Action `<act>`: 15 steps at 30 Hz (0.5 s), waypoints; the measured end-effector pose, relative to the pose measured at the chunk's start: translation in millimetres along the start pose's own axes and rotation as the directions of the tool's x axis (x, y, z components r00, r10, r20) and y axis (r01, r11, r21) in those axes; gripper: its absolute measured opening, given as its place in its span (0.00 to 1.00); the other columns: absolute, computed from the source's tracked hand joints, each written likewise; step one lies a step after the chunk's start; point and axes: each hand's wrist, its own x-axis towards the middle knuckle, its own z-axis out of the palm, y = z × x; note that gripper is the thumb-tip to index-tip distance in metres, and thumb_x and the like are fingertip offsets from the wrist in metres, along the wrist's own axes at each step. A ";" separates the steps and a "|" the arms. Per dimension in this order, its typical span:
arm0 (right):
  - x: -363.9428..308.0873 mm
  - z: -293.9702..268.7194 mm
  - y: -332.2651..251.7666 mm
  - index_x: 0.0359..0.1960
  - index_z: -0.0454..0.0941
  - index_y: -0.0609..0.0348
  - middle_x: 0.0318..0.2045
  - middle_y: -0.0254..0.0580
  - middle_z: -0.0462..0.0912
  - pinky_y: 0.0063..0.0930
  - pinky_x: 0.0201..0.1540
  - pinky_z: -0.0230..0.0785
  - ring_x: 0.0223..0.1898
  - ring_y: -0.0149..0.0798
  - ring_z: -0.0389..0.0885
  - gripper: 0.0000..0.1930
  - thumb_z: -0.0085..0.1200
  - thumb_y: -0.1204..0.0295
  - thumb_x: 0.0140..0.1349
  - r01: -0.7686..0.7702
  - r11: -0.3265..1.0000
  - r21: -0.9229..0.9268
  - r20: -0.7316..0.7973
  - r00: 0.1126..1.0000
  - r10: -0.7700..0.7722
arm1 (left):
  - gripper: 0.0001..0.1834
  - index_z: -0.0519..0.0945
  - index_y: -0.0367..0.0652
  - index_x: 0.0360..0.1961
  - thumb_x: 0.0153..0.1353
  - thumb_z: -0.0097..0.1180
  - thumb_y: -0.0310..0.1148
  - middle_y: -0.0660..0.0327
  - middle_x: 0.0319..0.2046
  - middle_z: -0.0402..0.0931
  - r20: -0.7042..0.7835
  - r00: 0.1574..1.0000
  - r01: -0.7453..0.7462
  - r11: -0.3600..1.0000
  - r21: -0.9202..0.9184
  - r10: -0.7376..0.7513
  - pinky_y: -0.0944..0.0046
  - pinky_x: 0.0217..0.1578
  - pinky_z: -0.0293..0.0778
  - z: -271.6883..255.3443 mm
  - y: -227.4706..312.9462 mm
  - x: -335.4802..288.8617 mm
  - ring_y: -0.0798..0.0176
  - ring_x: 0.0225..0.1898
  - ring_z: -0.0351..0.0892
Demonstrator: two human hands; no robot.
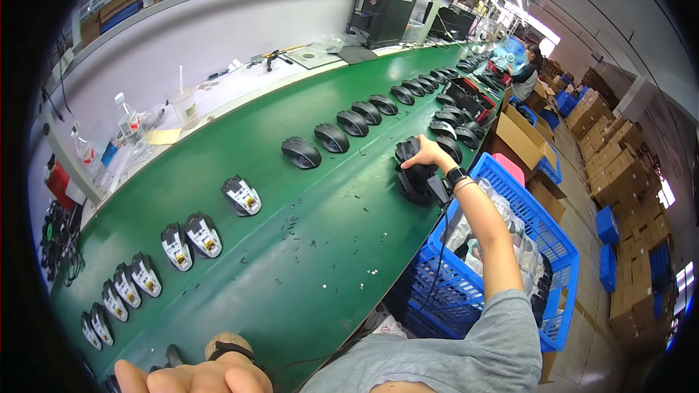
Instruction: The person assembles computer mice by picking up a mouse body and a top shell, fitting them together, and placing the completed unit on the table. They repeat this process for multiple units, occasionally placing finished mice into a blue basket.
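My right hand (428,154) reaches across the green work surface (328,225), its fingers closed on a black computer mouse (406,148). More black mouse bodies (413,188) sit directly below that hand. At the lower edge, my left hand (193,378) shows curled fingers, cut off by the picture's rim; what they hold is hidden. A tan rounded shape with a black band (228,346) lies against it. Close by stands a dark mouse part (173,355), partly covered.
Black mice (333,138) run in a row toward the far end. Upturned mice with pale undersides (202,236) line the left. Small black bits (293,223) are scattered mid-surface. A blue basket (455,295) with bagged goods stands right. Another person (526,76) sits farther off.
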 end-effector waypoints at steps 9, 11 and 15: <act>-54.6 5.8 -33.8 0.59 0.59 0.50 0.54 0.48 0.60 0.46 0.53 0.59 0.57 0.52 0.57 0.55 0.75 0.58 0.21 0.110 0.947 -0.302 -0.359 0.907 -0.219 | 0.15 0.65 0.44 0.42 0.56 0.57 0.30 0.64 0.31 0.66 -0.025 0.999 -0.036 0.999 0.032 0.037 0.63 0.42 0.62 7.7 5.7 -6.7 0.65 0.33 0.77; -74.9 4.9 -32.2 0.52 0.65 0.52 0.47 0.46 0.64 0.41 0.49 0.63 0.52 0.49 0.62 0.47 0.75 0.62 0.22 0.128 0.937 -0.326 -0.415 0.870 -0.264 | 0.15 0.65 0.44 0.41 0.55 0.57 0.25 0.65 0.30 0.65 -0.065 0.995 -0.067 0.997 0.039 0.069 0.64 0.41 0.64 9.7 -1.4 -5.3 0.65 0.32 0.77; -74.8 14.1 -43.2 0.40 0.67 0.53 0.38 0.45 0.69 0.37 0.44 0.67 0.44 0.49 0.69 0.34 0.72 0.67 0.26 0.198 0.924 -0.327 -0.455 0.824 -0.338 | 0.15 0.66 0.44 0.40 0.54 0.52 0.17 0.65 0.30 0.65 -0.081 0.991 -0.101 0.992 0.081 0.108 0.66 0.37 0.65 22.4 3.5 3.6 0.65 0.30 0.78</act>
